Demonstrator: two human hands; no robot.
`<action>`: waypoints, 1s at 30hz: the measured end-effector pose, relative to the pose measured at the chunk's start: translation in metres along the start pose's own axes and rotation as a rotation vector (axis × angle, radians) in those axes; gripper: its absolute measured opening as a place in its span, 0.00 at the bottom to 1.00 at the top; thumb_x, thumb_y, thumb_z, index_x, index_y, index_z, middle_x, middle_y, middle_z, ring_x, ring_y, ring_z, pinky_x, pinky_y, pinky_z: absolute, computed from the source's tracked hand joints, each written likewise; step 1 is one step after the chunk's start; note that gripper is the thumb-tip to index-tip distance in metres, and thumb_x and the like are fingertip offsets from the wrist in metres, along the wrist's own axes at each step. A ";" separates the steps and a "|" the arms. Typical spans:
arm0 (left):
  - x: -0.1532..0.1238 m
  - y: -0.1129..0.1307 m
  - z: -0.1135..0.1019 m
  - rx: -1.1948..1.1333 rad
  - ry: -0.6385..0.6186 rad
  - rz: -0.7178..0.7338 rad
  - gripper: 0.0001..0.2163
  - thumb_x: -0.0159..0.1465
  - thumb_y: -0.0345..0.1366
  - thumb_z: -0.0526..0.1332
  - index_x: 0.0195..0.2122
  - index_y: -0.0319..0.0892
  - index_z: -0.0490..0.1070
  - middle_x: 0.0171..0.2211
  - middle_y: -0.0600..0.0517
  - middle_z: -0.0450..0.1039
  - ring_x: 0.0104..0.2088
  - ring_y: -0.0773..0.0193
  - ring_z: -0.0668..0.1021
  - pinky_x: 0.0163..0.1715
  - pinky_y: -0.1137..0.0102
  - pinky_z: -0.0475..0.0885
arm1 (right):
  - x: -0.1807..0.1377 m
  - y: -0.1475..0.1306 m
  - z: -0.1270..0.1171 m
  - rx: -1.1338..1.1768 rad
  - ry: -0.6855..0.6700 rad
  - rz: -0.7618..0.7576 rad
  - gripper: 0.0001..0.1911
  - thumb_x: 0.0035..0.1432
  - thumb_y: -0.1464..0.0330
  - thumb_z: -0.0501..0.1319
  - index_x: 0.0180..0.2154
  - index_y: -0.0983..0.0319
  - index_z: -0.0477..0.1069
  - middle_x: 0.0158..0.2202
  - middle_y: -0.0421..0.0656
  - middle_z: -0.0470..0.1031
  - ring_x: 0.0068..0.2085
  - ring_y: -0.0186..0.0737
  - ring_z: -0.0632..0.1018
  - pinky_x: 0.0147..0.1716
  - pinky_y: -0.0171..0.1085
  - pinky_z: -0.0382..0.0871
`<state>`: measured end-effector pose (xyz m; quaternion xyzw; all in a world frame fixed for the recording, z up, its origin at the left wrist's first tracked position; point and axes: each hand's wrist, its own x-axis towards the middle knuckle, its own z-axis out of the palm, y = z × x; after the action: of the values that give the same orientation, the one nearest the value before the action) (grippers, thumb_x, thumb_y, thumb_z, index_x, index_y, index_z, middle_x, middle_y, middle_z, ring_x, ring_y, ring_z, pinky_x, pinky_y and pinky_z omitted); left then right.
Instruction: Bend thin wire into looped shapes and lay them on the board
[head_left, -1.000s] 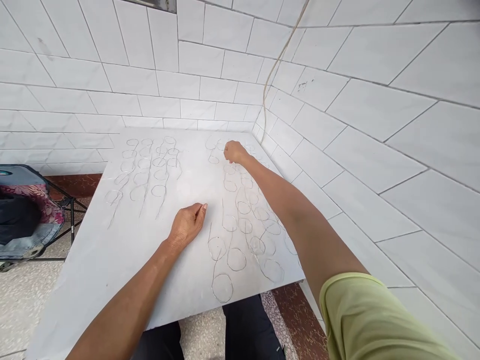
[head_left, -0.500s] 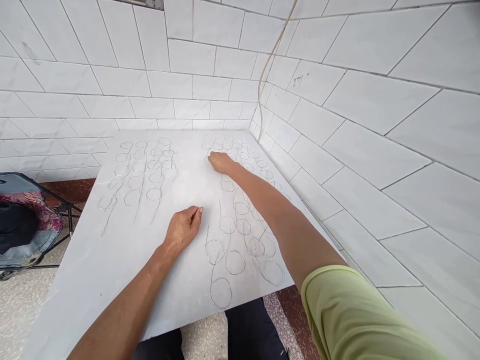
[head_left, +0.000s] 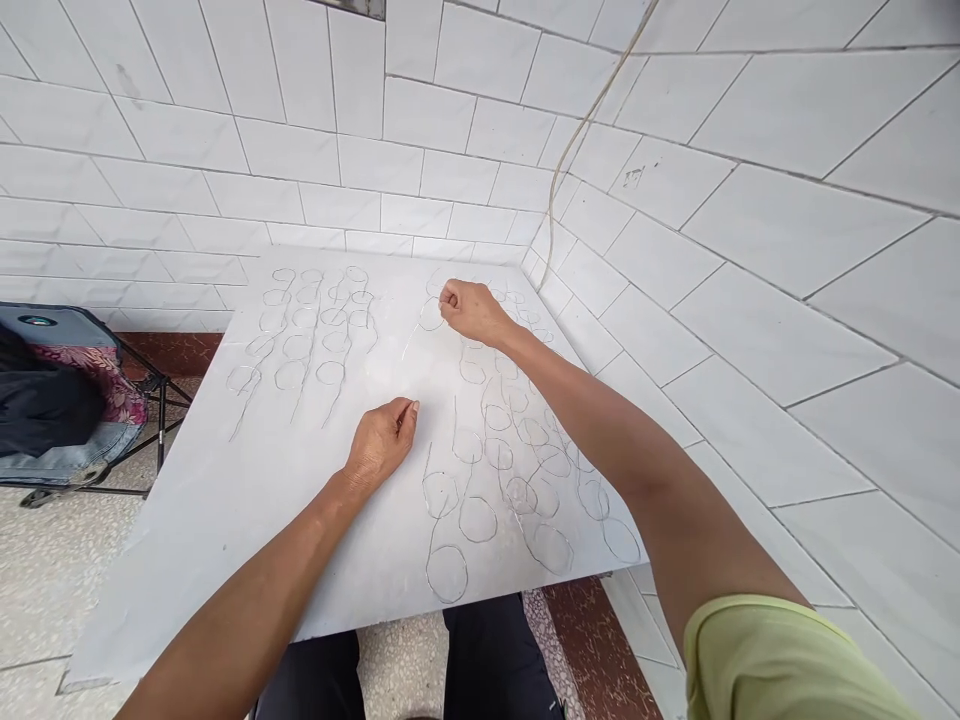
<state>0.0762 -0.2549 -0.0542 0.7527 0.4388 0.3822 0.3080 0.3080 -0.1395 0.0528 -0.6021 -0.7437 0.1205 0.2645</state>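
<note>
A white board point(head_left: 225, 500) lies across my lap with thin wire loops on stems laid out on it. One group of wire loops point(head_left: 307, 335) is at the far left, another group of wire loops point(head_left: 495, 470) at the right. My right hand point(head_left: 469, 310) reaches to the far middle, fingers pinched on one wire loop point(head_left: 429, 318), its stem slanting down-left. My left hand point(head_left: 382, 440) rests on the board's middle, fingers curled with thumb against forefinger; whether it holds anything is not visible.
White tiled walls close in behind and to the right, with a cable point(head_left: 581, 130) hanging in the corner. A folding chair with clothes point(head_left: 60, 400) stands on the floor at the left. My dark-trousered legs point(head_left: 495, 660) show under the board.
My right hand has pinched a wire loop at the far end of the right group and lifted it slightly towards the middle. The left hand stays where it was.
</note>
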 end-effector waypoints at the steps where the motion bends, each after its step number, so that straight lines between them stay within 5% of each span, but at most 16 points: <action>1: 0.000 0.001 -0.001 -0.002 0.038 -0.011 0.18 0.73 0.48 0.51 0.30 0.44 0.70 0.23 0.54 0.67 0.23 0.66 0.68 0.26 0.69 0.64 | -0.002 -0.007 -0.003 0.079 -0.053 0.032 0.06 0.67 0.74 0.57 0.36 0.61 0.68 0.34 0.47 0.77 0.30 0.40 0.75 0.26 0.37 0.62; 7: 0.005 0.002 -0.010 -0.019 0.443 -0.058 0.17 0.70 0.44 0.58 0.55 0.41 0.67 0.47 0.44 0.72 0.36 0.62 0.76 0.29 0.69 0.70 | -0.015 -0.027 -0.003 0.303 -0.296 0.126 0.09 0.58 0.74 0.65 0.28 0.62 0.68 0.29 0.48 0.81 0.23 0.38 0.77 0.19 0.35 0.63; 11: 0.005 0.001 -0.006 -0.031 0.372 -0.007 0.27 0.67 0.37 0.58 0.67 0.42 0.56 0.59 0.38 0.65 0.49 0.56 0.76 0.29 0.69 0.73 | -0.025 -0.032 0.003 0.380 -0.334 0.224 0.12 0.58 0.73 0.65 0.25 0.60 0.66 0.27 0.48 0.80 0.21 0.40 0.77 0.17 0.36 0.62; 14: 0.001 0.002 -0.002 0.019 0.272 -0.017 0.32 0.67 0.40 0.61 0.70 0.44 0.53 0.63 0.38 0.65 0.43 0.58 0.78 0.31 0.66 0.74 | -0.032 -0.043 0.007 0.507 -0.354 0.336 0.12 0.57 0.74 0.65 0.25 0.60 0.64 0.26 0.48 0.79 0.20 0.40 0.76 0.14 0.35 0.58; 18: 0.000 0.000 0.000 0.109 0.160 -0.047 0.27 0.71 0.46 0.59 0.68 0.41 0.60 0.54 0.42 0.75 0.27 0.66 0.74 0.34 0.64 0.73 | -0.039 -0.063 0.013 0.673 -0.366 0.419 0.12 0.57 0.75 0.64 0.25 0.60 0.64 0.24 0.48 0.77 0.18 0.39 0.74 0.12 0.35 0.56; 23: 0.003 -0.009 0.001 0.061 0.192 -0.016 0.15 0.73 0.39 0.53 0.51 0.41 0.76 0.34 0.48 0.76 0.33 0.62 0.77 0.37 0.66 0.72 | -0.044 -0.073 0.021 0.779 -0.430 0.423 0.13 0.61 0.67 0.68 0.27 0.60 0.66 0.25 0.49 0.78 0.19 0.39 0.75 0.13 0.35 0.59; 27: 0.005 -0.007 0.000 -0.232 0.146 -0.192 0.14 0.71 0.42 0.54 0.44 0.42 0.77 0.27 0.54 0.71 0.22 0.67 0.72 0.25 0.69 0.70 | -0.041 -0.063 0.026 0.676 -0.379 0.367 0.19 0.64 0.54 0.67 0.31 0.61 0.69 0.27 0.51 0.79 0.19 0.40 0.75 0.12 0.36 0.58; 30: 0.007 0.000 -0.002 -0.460 0.093 -0.333 0.14 0.69 0.44 0.57 0.44 0.40 0.77 0.27 0.54 0.70 0.18 0.70 0.69 0.17 0.71 0.65 | -0.036 -0.049 0.031 0.595 -0.266 0.316 0.19 0.65 0.54 0.66 0.33 0.62 0.70 0.32 0.51 0.81 0.22 0.37 0.76 0.13 0.34 0.58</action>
<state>0.0763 -0.2486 -0.0509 0.5621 0.4719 0.4500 0.5088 0.2554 -0.1817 0.0422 -0.5853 -0.6019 0.4480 0.3073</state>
